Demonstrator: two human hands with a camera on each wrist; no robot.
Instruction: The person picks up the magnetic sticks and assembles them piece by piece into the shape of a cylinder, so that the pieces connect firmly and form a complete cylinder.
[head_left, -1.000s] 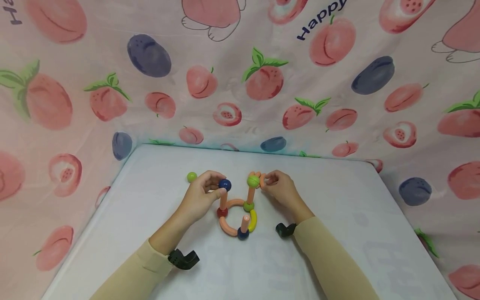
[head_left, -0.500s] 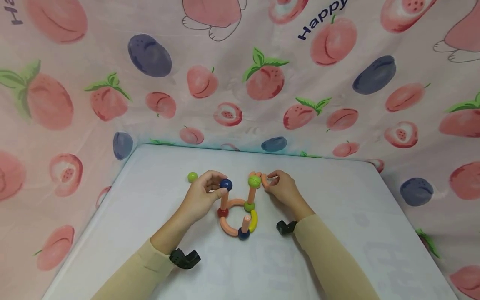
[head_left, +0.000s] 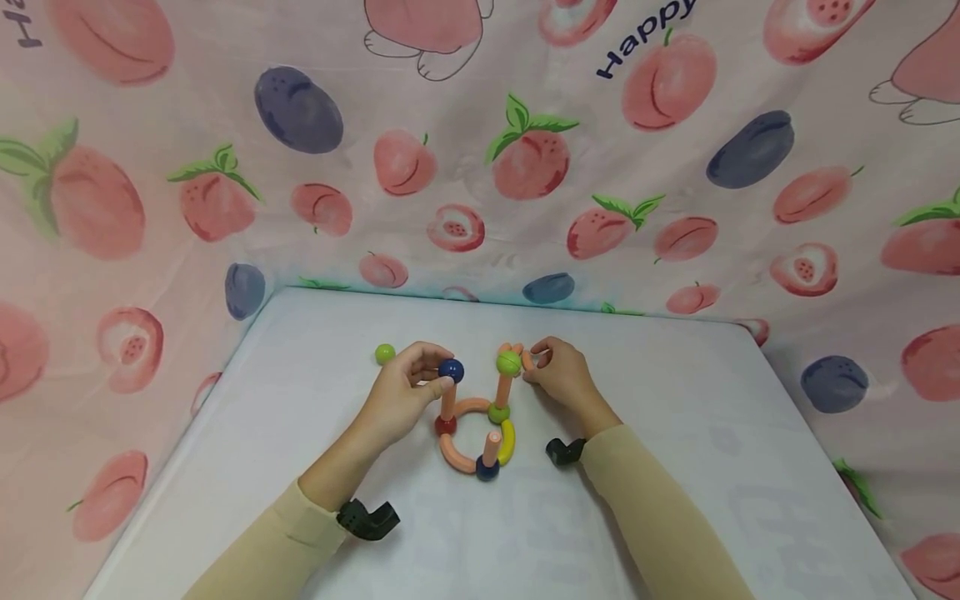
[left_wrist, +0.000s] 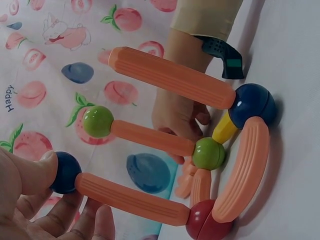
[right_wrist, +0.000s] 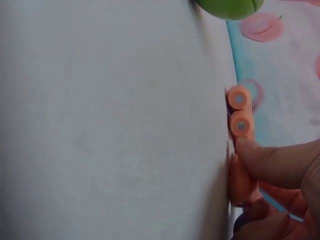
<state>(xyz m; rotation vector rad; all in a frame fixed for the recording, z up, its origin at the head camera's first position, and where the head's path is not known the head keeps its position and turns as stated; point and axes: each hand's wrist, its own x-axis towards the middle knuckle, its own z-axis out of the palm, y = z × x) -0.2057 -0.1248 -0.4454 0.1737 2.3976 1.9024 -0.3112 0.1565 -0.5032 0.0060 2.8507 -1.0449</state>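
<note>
My left hand (head_left: 405, 392) pinches a dark blue ball (head_left: 452, 370) between thumb and fingers. That ball tops an upright orange rod (left_wrist: 132, 199) rising from a red ball (head_left: 446, 425) in a ring of curved sticks and balls. A second upright (head_left: 503, 390) carries a green ball (head_left: 508, 362). A third rod (left_wrist: 170, 77), bare-topped, stands on another blue ball (head_left: 487, 467). Behind the ring, my right hand (head_left: 564, 379) pinches a curved orange stick (right_wrist: 241, 181) low at the table, beside other orange sticks (right_wrist: 240, 111). My right fingers are partly hidden under the stick.
A loose light green ball (head_left: 385, 354) lies on the white table (head_left: 300, 350), beyond my left hand. The ring includes a yellow curved stick (head_left: 507, 442). A fruit-print cloth (head_left: 465, 167) hangs behind the table. Black camera mounts (head_left: 369, 519) sit on both wrists.
The right hand shifts slightly right with the curved orange stick, then back left toward the other orange sticks. The left hand stays on the blue ball, and the ring has not moved.
</note>
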